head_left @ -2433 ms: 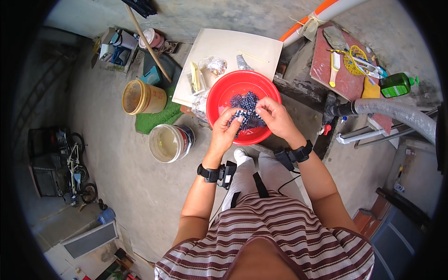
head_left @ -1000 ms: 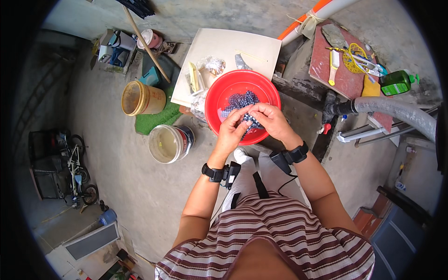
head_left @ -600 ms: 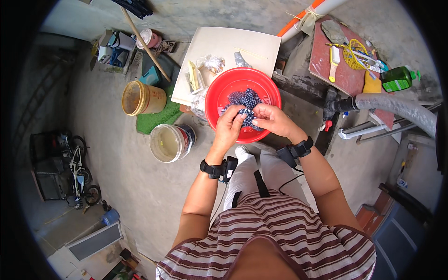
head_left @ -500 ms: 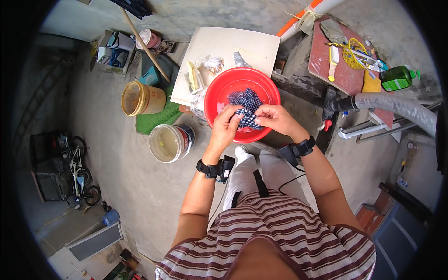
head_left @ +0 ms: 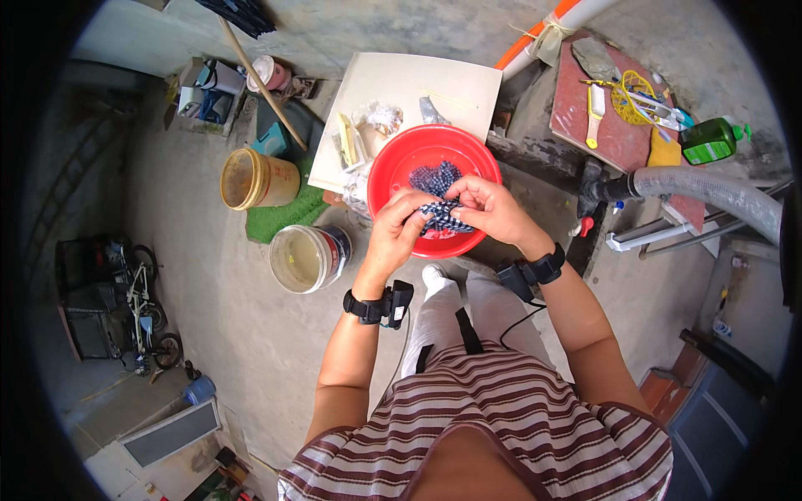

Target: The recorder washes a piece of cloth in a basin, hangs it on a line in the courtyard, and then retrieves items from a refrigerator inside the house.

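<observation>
A dark blue and white checked cloth point(head_left: 439, 215) is bunched between my two hands, over the near half of a round red basin point(head_left: 388, 159). My left hand point(head_left: 399, 224) pinches its left edge between thumb and fingers. On the other side my right hand point(head_left: 491, 210) is closed on the cloth, thumb toward the left hand. Part of the cloth hangs down into the basin beyond my fingers, wet-looking and crumpled. Any water in the basin is hard to make out.
Behind the basin lies a pale board point(head_left: 401, 79) with plastic bags. To the left stand a yellow bucket point(head_left: 280, 179) and a white bucket point(head_left: 288, 259). On the right, a red slab point(head_left: 576, 125) bears a brush point(head_left: 595, 113) and green bottle point(head_left: 708, 142); a grey hose point(head_left: 718, 185) runs below.
My hands have drawn slightly closer together on the cloth, and its held part is bunched tighter. The left wrist has shifted a little to the left.
</observation>
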Tool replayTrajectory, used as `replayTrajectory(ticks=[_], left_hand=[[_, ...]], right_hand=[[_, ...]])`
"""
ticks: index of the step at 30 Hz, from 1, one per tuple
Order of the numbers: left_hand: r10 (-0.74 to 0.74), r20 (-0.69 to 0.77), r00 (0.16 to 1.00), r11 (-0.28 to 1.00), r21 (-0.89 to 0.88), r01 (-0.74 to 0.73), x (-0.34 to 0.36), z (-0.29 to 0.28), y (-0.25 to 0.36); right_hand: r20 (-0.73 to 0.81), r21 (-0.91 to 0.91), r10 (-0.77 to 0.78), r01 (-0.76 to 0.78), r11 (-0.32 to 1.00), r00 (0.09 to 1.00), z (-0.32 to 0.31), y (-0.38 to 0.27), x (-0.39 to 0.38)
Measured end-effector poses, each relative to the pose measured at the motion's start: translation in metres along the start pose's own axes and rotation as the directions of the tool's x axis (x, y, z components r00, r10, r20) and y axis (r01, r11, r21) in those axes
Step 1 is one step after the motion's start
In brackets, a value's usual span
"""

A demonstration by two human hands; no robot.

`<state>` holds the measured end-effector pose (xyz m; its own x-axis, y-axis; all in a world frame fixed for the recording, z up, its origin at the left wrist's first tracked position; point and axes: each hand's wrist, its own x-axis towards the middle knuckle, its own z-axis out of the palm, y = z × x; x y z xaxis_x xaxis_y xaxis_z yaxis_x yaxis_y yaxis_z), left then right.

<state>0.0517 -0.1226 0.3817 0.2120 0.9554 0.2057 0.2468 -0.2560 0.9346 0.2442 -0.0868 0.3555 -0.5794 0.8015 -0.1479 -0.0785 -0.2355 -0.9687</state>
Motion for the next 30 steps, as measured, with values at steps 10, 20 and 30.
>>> replayTrajectory(ticks=[10,20,30], left_hand=[[-0.103,0.022,0.994,0.994,-0.019,0.103,-0.013,0.005,0.001],[-0.268,0.031,0.963,0.927,-0.264,0.266,-0.039,0.026,-0.017],[-0.288,-0.073,0.955,0.808,-0.554,0.201,-0.027,0.04,-0.027]], right_hand=[[-0.131,0.094,-0.067,0.08,0.992,0.989,0.013,0.011,-0.011],[-0.287,-0.484,-0.204,0.042,0.874,0.936,0.02,0.011,-0.012],[-0.182,0.095,-0.053,0.071,0.993,0.982,0.025,0.025,-0.006]])
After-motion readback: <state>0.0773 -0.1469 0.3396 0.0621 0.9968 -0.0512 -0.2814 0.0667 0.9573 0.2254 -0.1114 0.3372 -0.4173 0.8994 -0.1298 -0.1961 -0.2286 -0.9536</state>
